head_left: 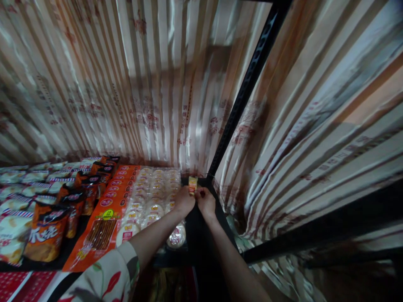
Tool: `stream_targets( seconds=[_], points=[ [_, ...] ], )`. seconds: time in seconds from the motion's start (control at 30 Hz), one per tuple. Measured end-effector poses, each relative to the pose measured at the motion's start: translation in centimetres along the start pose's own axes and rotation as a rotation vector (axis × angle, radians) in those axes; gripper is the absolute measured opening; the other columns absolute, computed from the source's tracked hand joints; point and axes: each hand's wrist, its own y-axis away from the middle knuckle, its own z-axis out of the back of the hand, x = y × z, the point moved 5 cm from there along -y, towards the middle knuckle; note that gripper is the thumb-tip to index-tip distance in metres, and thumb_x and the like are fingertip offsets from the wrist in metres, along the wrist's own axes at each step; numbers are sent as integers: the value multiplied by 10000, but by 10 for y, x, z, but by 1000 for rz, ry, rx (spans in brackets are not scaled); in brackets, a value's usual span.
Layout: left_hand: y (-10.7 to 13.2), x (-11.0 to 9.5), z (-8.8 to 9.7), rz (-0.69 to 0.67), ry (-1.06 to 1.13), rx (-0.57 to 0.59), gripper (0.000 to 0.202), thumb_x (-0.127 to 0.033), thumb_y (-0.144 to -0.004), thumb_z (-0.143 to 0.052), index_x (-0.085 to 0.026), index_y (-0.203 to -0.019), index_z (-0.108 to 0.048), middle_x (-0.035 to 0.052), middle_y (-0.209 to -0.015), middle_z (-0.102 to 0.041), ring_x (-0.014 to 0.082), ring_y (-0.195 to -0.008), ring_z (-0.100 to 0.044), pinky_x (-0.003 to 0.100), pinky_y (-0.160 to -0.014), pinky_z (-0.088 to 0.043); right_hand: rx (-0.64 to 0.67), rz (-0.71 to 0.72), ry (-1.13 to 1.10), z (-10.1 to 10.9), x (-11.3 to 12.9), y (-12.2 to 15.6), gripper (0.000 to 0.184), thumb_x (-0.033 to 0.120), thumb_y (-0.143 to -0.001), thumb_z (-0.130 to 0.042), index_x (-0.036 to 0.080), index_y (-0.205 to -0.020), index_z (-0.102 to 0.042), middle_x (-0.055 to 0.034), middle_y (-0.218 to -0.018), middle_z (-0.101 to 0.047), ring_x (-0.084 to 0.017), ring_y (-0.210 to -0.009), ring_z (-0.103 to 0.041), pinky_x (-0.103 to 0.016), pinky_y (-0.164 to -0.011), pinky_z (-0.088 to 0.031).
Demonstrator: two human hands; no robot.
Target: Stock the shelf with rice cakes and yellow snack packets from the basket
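Both of my hands meet at the right end of a black shelf, beside its upright post. My left hand and my right hand are both closed on a small yellow packet that stands between their fingertips. The packet is near the base of the post, just right of rows of clear-wrapped round cakes. My left forearm crosses over those cakes, and one wrapped cake lies under it. A floral sleeve covers my left upper arm.
Left of the cakes lie orange snack packs, dark orange bags and white striped packets. Shiny striped plastic sheeting hangs behind and to the right of the shelf. A lower shelf rail runs to the right.
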Motion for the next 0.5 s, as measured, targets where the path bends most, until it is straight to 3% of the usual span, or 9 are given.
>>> stream_targets(
  seconds=[0.2, 0.5],
  points=[
    [-25, -2, -14, 43, 35, 19, 285, -201, -827, -441, -128, -1073, -566, 134, -1086, -632, 202, -1016, -581, 253, -816, -425, 27, 24, 64, -10, 0, -32, 161, 305, -716, -476, 205, -688, -600, -14, -662, -658, -160, -603, -601, -251, -600, -430],
    [-40, -14, -12, 88, 131, -28, 303, -174, -848, -389, -99, -1094, -550, 177, -1122, -614, 235, -1016, -591, 297, -842, -425, 140, 65, 81, -34, 2, -72, 102, 162, -683, -509, 199, -654, -599, 3, -667, -652, -137, -644, -606, -230, -630, -450]
  ],
)
